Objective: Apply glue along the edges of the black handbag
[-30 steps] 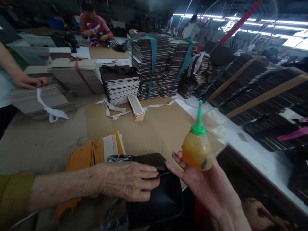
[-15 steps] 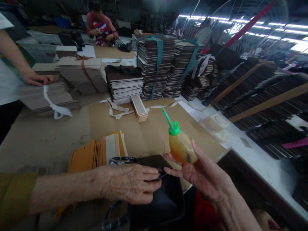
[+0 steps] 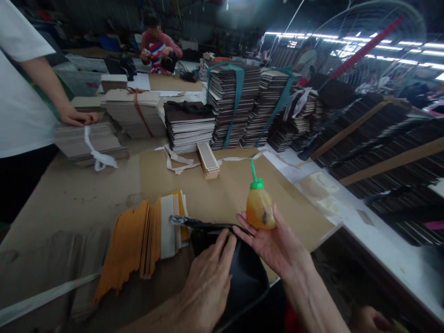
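Observation:
In the head view, my right hand (image 3: 274,245) is palm up and holds a squeeze bottle (image 3: 260,210) of amber liquid between thumb and fingers. Its green cap and thin nozzle point upward. My left hand (image 3: 210,273) lies over a black bag (image 3: 248,277), fingers bent at the upper rim and seeming to grip it; the thumb is hardly visible. The fingertips of my right hand are close to that same rim. A bag handle (image 3: 185,221), partly wrapped in clear film, sticks out to the left.
Orange folded pieces (image 3: 130,236) stand left of the bag. Light strips (image 3: 208,159) lie stacked on the brown board (image 3: 236,180). Tall dark stacks (image 3: 236,106) line the back. A co-worker's hand (image 3: 79,116) rests on grey sheets at left; another person sits behind. Part of another hand (image 3: 371,319) shows lower right.
My left forearm has swung down toward the bottom edge, and the left fingers now point away from me at the bag's rim. The bottle stands more upright. The whole view has shifted slightly.

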The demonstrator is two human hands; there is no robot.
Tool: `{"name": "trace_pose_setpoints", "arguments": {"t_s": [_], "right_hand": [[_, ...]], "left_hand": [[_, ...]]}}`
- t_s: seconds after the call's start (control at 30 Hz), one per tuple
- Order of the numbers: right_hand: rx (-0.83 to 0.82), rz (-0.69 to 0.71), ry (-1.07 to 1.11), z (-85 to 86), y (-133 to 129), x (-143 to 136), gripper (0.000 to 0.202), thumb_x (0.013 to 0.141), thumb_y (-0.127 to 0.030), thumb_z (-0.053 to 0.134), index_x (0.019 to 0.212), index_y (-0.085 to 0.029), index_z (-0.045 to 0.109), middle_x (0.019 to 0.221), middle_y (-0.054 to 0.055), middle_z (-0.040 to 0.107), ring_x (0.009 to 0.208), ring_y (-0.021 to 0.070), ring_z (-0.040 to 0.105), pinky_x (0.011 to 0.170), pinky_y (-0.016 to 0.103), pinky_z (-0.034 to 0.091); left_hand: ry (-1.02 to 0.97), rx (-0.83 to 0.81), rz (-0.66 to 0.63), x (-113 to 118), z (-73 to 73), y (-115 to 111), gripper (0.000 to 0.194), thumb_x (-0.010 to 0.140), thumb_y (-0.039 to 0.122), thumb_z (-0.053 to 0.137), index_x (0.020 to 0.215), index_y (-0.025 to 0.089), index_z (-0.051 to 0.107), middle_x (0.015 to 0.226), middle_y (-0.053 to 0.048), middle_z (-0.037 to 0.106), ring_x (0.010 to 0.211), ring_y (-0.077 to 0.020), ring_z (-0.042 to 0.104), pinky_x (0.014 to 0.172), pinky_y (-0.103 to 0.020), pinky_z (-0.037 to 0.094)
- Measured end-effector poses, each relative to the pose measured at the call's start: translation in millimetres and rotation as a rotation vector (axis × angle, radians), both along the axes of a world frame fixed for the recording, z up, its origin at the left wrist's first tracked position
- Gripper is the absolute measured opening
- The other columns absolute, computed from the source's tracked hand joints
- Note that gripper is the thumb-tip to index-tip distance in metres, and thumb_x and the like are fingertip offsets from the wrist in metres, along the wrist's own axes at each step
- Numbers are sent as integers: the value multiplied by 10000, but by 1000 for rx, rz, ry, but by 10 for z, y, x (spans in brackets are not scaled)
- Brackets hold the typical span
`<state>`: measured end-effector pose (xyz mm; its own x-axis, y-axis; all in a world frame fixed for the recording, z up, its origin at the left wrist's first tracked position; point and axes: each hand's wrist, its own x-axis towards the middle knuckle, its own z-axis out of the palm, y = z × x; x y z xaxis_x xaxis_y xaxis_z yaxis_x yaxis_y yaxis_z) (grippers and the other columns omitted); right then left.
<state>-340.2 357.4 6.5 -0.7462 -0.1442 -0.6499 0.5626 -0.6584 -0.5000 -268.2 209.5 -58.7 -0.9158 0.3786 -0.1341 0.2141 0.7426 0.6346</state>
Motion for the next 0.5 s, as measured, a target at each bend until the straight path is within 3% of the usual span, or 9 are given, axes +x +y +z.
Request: {"name": "trace_pose_setpoints", "arguments": {"t_s": [0.07,0.17,0.3,0.4,0.5], "right_hand": [[-11,-31,4,-14,-11,-9,401,881,-523,470,985,-154,589,950,126,609,978,244,593,875,469,491],[-11,-64,35,-16,0,-2,403,853,-558,504,944,-180,607,917,102,611,987,235,574,931,552,428],[-24,12,132,-10,4,46,413,795,-585,577,982,-219,617,975,86,605,1073,253,523,959,579,374],[-7,138,211,4,-79,67,413,759,-583,626,1018,-262,618,1050,50,590,1082,261,507,945,554,368],[79,206,267,49,-185,71,424,789,-599,580,1054,-270,619,1076,43,600,1046,234,522,930,482,367]], "left_hand": [[-53,94,13,-77,-63,-29,819,723,57,578,1434,171,189,1469,-129,285,1272,-275,410,1078,-456,395],[-163,161,11,-230,-10,-132,747,708,121,676,1377,195,351,1288,-92,520,1141,-274,528,1000,-441,457],[-116,196,9,-364,-74,-160,272,792,297,707,1002,140,638,1014,-67,650,983,-245,602,874,-354,502],[82,145,-123,-396,-178,-61,242,851,343,648,823,102,651,872,-74,668,848,-225,638,766,-313,509],[222,26,-328,-406,-94,50,316,863,409,617,754,115,657,768,-62,667,764,-233,650,669,-315,503]]}}
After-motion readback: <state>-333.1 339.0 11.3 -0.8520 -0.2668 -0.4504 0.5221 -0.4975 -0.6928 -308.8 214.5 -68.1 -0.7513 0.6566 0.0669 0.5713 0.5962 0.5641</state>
